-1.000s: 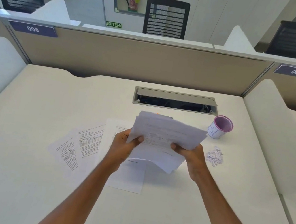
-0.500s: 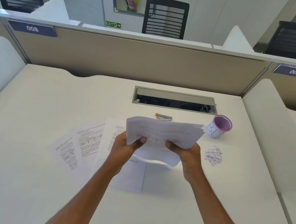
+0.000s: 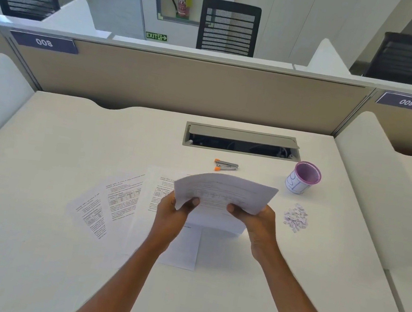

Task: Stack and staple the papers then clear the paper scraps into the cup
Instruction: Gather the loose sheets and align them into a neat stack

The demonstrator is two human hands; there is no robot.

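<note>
I hold a small stack of printed papers [image 3: 225, 192] upright above the white desk [image 3: 25, 249]; its lower edge looks down on the desk. My left hand [image 3: 173, 216] grips its left side and my right hand [image 3: 258, 226] its right side. Three more printed sheets lie fanned on the desk: one under my left wrist [image 3: 149, 216], one further left [image 3: 122, 195], one at the far left [image 3: 90, 214]. A small silver stapler [image 3: 225, 165] with orange tips lies beyond the stack. A pile of paper scraps [image 3: 295, 217] sits right of my right hand. A purple mesh cup [image 3: 302, 178] stands behind the scraps.
A cable tray opening [image 3: 241, 142] is sunk into the desk at the back. A beige partition [image 3: 183, 85] closes the far side, and white dividers [image 3: 371, 186] rise at the left and right. Black chairs stand beyond the partition.
The held sheets have dropped lower and come together into an even stack. That uncovered the stapler behind them. Both hands shifted slightly down with the papers.
</note>
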